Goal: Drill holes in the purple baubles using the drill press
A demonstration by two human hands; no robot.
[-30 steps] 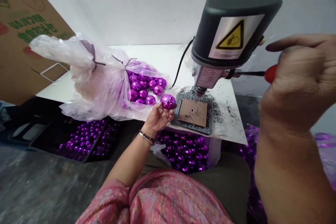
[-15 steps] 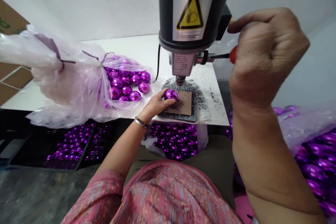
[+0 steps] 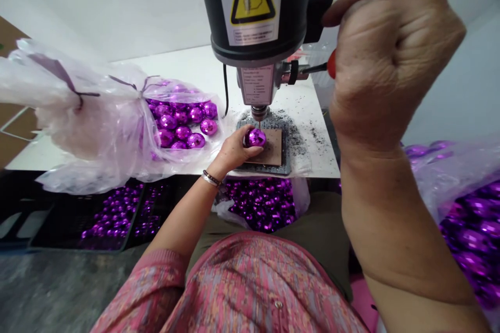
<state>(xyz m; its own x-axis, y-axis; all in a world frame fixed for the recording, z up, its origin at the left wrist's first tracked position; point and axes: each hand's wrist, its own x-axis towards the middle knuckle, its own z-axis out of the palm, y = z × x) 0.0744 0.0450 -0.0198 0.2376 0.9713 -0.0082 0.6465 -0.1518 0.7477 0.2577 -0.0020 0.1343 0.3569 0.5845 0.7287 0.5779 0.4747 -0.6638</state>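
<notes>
My left hand (image 3: 237, 150) grips a shiny purple mirror-ball bauble (image 3: 257, 138) between thumb and fingers. The bauble is over the brown board (image 3: 273, 152) on the grey base of a drill press (image 3: 258, 86), directly under its thin bit. Whether the bit touches the bauble I cannot tell. High on the right, my right hand (image 3: 390, 57) is wrapped round the red knob (image 3: 332, 64) of the drill press lever, its index finger stretched toward the black box on the motor's side.
A clear plastic bag (image 3: 117, 130) of purple baubles lies on the white table (image 3: 320, 158) at left. Dark shavings surround the drill base. Below the table edge are an open bag (image 3: 300, 200) and a black crate (image 3: 70, 226) with more baubles; another bag (image 3: 461, 177) stands at right.
My left hand has shifted the bauble slightly right across the board, under the bit. The right hand stays on the lever knob. The camera view has also shifted.
</notes>
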